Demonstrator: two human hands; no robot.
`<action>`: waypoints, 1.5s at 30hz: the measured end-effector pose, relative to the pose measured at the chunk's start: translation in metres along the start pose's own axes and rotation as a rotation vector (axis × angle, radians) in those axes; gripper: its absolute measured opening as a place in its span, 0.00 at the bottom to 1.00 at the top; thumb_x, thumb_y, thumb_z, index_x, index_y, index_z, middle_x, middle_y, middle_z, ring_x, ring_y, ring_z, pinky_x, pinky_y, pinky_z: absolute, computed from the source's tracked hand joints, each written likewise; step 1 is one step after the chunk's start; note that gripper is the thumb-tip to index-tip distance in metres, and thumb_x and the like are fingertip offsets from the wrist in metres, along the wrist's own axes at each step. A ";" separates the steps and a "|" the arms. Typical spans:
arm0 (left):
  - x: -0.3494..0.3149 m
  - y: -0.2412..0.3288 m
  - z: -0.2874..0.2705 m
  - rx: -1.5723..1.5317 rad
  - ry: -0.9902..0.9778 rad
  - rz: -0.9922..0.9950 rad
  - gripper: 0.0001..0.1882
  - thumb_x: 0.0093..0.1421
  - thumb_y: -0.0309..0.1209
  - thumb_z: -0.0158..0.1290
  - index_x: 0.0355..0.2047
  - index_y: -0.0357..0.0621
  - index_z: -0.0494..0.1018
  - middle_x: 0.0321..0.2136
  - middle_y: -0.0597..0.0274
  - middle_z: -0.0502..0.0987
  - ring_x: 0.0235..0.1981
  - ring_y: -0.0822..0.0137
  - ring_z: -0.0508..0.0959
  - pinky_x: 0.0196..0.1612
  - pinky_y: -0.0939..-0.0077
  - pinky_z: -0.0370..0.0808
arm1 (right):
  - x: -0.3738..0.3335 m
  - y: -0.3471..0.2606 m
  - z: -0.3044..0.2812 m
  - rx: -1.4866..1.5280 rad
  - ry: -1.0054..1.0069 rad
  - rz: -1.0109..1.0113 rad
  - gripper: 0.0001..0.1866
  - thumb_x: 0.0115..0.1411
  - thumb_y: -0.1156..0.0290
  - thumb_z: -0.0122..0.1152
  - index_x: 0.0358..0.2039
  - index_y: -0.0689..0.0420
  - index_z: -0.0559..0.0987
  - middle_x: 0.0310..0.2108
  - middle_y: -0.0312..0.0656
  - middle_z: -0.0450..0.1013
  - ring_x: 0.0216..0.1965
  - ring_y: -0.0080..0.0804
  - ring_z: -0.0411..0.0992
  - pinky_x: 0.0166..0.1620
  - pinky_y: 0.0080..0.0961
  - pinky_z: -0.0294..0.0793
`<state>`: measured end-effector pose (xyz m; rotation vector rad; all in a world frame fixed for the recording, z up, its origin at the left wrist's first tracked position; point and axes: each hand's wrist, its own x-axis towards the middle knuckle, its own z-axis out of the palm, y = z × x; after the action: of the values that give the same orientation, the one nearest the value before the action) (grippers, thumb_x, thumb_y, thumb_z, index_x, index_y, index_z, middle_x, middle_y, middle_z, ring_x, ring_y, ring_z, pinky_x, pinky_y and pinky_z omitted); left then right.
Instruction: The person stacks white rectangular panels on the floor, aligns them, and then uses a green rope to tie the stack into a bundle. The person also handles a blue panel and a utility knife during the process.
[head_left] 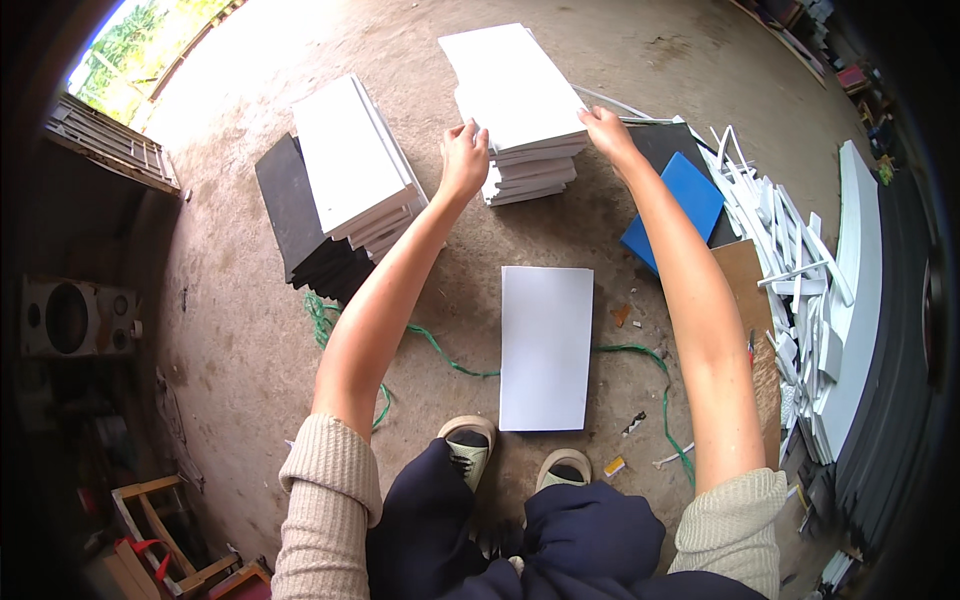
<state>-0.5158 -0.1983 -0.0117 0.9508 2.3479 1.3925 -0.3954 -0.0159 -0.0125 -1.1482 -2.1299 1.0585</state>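
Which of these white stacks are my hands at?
The far middle stack: left hand and right hand flank its near end. The left stack sits by black sheets; the low one lies nearest the shoes.

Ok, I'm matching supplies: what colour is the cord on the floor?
The cord is green, seen best in the head view.

Panel [546,348] on twine [648,351], before right-hand stack [515,85]

free: floor [530,238] between far stack [515,85] and near panel [547,350] | blocked: right, scrap pile [800,287]
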 end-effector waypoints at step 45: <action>-0.177 -0.030 -0.008 -0.468 -0.375 -0.031 0.30 0.55 0.39 0.49 0.54 0.38 0.54 0.50 0.47 0.62 0.53 0.59 0.61 0.54 0.69 0.59 | -0.234 -0.054 -0.124 -0.211 -0.043 -0.273 0.30 0.45 0.62 0.62 0.41 0.64 0.59 0.30 0.60 0.70 0.29 0.48 0.73 0.34 0.32 0.73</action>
<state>-0.3987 -0.3279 -0.0525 0.9293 1.6613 1.5019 -0.2101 -0.1839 0.0892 -0.8957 -2.3941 0.7559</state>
